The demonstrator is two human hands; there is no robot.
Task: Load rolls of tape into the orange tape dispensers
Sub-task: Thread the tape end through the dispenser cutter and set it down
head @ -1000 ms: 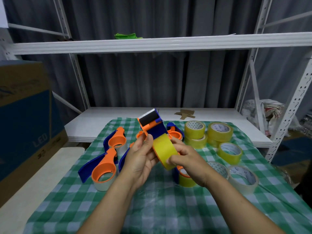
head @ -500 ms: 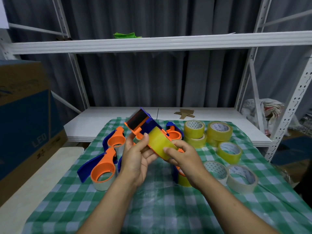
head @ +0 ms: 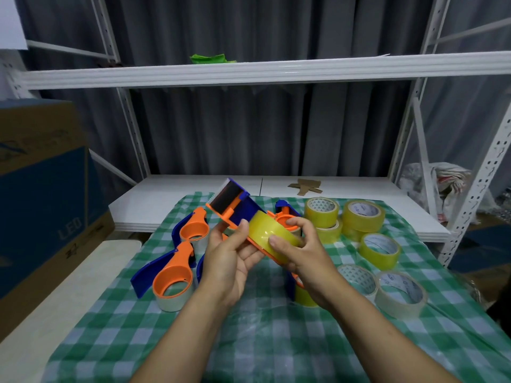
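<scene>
Head view: within the last second the orange tape dispenser (head: pixel 235 205) has been tipped from upright to slanting left above the bench (head: pixel 276 341). It is gripped by the left hand (head: pixel 229 261). The yellow roll (head: pixel 262 230), pinched by the right hand (head: pixel 304 252), is judged nearly seated.

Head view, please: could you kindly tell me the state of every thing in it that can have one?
held dispenser: lifted, held by left hand.
yellow roll: against the held dispenser, pinched by right hand.
nearest left dispenser: loaded, lying on the cloth.
stacked yellow rolls: loose, in no dispenser.
</scene>
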